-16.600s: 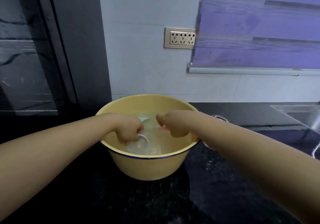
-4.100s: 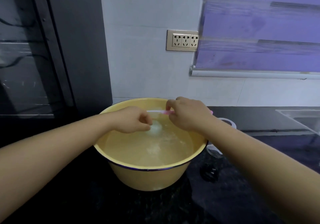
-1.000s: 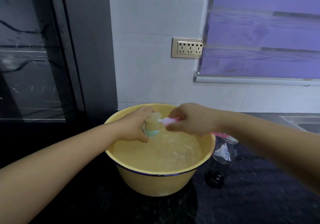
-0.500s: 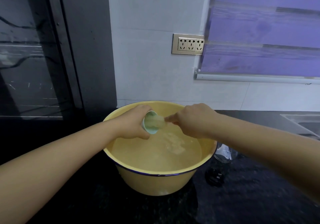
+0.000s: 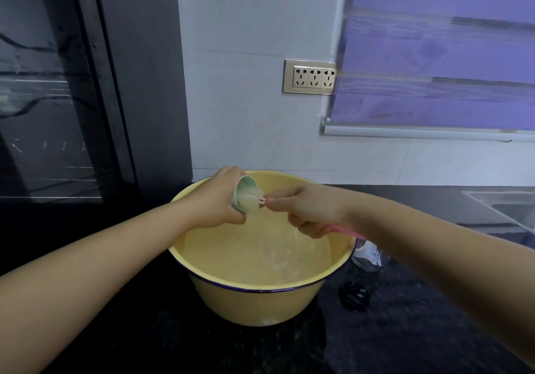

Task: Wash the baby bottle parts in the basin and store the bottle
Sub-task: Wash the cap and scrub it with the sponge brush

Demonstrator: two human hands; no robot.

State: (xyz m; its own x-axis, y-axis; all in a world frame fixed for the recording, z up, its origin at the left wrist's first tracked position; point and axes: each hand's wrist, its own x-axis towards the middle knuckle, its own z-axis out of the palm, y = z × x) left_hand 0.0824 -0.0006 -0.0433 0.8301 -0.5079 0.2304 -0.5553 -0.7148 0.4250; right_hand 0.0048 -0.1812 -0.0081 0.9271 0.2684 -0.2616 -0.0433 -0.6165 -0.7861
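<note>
We see the pale green bottle part (image 5: 243, 195) held above the water near the far left of the yellow basin (image 5: 260, 288), with the left hand (image 5: 215, 203) curled round it. The right hand (image 5: 309, 210) grips a pink-handled brush (image 5: 344, 230) whose tip meets the part's opening. The clear bottle (image 5: 367, 258) sits just beside the basin's right wall, on the black counter (image 5: 405, 330).

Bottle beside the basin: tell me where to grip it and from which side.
Probably grip the bottle round its clear wall, coming from the right: the basin crowds its left, and the right forearm hides its top.
</note>
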